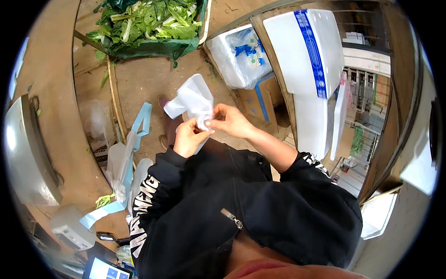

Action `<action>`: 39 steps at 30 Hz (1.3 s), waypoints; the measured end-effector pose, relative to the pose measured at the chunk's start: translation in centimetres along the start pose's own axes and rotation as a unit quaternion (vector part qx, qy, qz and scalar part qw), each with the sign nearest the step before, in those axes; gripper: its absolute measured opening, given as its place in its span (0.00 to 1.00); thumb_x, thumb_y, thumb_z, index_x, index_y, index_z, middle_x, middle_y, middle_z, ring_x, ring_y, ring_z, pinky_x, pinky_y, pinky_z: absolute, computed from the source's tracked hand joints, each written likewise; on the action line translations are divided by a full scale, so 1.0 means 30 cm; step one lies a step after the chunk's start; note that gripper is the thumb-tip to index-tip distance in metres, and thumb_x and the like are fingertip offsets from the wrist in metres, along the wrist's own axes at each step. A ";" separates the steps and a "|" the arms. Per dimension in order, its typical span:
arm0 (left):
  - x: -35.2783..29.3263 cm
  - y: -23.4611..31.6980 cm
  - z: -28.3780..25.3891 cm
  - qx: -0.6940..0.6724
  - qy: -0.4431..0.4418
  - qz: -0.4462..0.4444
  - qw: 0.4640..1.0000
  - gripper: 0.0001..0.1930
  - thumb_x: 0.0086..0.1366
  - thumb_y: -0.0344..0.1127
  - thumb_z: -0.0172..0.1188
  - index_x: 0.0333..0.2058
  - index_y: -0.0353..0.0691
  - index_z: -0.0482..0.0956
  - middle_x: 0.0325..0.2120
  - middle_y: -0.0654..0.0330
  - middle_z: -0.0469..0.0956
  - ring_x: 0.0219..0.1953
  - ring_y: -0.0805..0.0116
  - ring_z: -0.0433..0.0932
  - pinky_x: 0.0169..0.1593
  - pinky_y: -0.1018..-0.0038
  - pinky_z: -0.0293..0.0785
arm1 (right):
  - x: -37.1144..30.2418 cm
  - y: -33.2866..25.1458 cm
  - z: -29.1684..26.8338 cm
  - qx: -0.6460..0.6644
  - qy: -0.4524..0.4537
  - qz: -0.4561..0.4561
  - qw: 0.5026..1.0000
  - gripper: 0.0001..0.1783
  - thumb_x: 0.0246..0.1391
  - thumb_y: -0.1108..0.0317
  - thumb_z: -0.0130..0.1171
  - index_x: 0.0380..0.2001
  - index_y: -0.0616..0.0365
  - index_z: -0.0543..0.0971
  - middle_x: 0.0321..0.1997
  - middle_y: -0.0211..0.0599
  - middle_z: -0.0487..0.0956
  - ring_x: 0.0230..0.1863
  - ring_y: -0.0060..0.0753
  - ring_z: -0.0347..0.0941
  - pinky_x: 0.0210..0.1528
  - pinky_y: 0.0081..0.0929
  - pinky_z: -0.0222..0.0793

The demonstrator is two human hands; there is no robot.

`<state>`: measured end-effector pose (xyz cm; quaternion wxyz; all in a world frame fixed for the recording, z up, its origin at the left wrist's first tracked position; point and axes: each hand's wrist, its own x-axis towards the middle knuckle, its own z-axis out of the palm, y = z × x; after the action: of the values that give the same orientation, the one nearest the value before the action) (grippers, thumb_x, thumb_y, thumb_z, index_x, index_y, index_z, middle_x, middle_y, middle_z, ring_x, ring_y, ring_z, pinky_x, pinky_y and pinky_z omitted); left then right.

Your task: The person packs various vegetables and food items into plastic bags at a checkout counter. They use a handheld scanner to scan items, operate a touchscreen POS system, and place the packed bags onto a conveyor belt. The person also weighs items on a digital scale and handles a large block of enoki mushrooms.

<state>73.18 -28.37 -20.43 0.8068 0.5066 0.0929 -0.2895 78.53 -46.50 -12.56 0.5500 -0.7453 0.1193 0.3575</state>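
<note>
A thin white translucent plastic bag is held up in front of my body, its loose part standing above my fingers. My left hand pinches the bunched lower part from the left, thumb and fingers pressed together. From the right, my right hand grips the same bunched part with bent fingers. Both hands nearly touch where the plastic is gathered. Parts of the fingertips are hidden in the folds.
At the far left stands a crate of leafy green vegetables with a green lining. White foam boxes and a cardboard box stand to the right. On the left are a wooden table, a metal scale and hanging plastic bags.
</note>
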 end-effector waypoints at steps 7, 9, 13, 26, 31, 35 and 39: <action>0.192 -0.062 -0.075 0.176 0.054 -0.021 0.983 0.13 0.62 0.32 0.69 0.24 0.37 0.73 0.18 0.65 0.75 0.25 0.77 0.76 0.28 0.73 0.71 | 0.255 0.054 -0.188 -0.226 -0.056 -0.105 0.967 0.14 0.54 0.67 0.70 0.23 0.62 0.77 0.28 0.35 0.79 0.28 0.31 0.75 0.30 0.34 0.68; 0.250 -0.107 -0.144 -0.018 0.217 -0.007 0.976 0.13 0.67 0.32 0.64 0.26 0.41 0.70 0.22 0.66 0.75 0.26 0.76 0.76 0.27 0.74 0.71 | 0.336 0.138 -0.273 -0.365 0.084 -0.208 0.903 0.13 0.50 0.71 0.69 0.22 0.63 0.75 0.25 0.44 0.75 0.27 0.46 0.74 0.29 0.37 0.69; 0.328 -0.241 -0.465 -0.279 0.376 -0.041 0.882 0.10 0.75 0.37 0.54 0.33 0.41 0.68 0.30 0.61 0.77 0.31 0.73 0.78 0.34 0.73 0.78 | 0.496 0.353 -0.494 -0.414 0.170 -0.059 0.892 0.13 0.51 0.68 0.68 0.32 0.62 0.75 0.35 0.47 0.77 0.39 0.48 0.76 0.40 0.42 0.70; 0.509 -0.541 -0.352 0.447 0.283 -0.221 0.819 0.24 0.56 0.17 0.51 0.53 0.35 0.76 0.43 0.41 0.82 0.49 0.40 0.80 0.53 0.59 0.74 | 0.990 0.551 -0.883 0.134 -0.109 -0.019 0.985 0.09 0.58 0.76 0.62 0.43 0.63 0.82 0.40 0.37 0.83 0.44 0.32 0.79 0.51 0.37 0.75; 0.400 -0.797 -0.269 0.336 0.370 -0.153 0.853 0.17 0.64 0.21 0.48 0.51 0.28 0.74 0.40 0.40 0.80 0.44 0.48 0.81 0.50 0.61 0.73 | 1.439 1.152 -1.314 0.083 0.386 0.130 0.910 0.24 0.64 0.54 0.59 0.56 0.59 0.73 0.49 0.42 0.82 0.49 0.40 0.79 0.54 0.40 0.75; 0.269 -1.012 -0.232 0.289 0.417 -0.233 0.830 0.14 0.71 0.28 0.49 0.52 0.29 0.74 0.42 0.43 0.79 0.45 0.56 0.78 0.51 0.65 0.72 | 1.715 1.292 -1.212 0.200 0.379 0.329 0.841 0.27 0.63 0.50 0.60 0.51 0.65 0.75 0.42 0.45 0.82 0.42 0.45 0.79 0.46 0.44 0.75; 0.206 -1.075 -0.214 0.182 0.452 -0.220 0.845 0.15 0.73 0.32 0.50 0.52 0.28 0.73 0.45 0.49 0.79 0.47 0.62 0.75 0.53 0.67 0.71 | 1.814 1.347 -1.207 0.224 0.381 0.318 0.839 0.29 0.63 0.49 0.60 0.51 0.66 0.75 0.43 0.49 0.81 0.43 0.49 0.79 0.48 0.44 0.74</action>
<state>61.05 -35.38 -50.80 0.4836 0.6854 0.5022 -0.2102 108.96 -82.35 -73.34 0.4690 -0.6003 0.6268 0.1637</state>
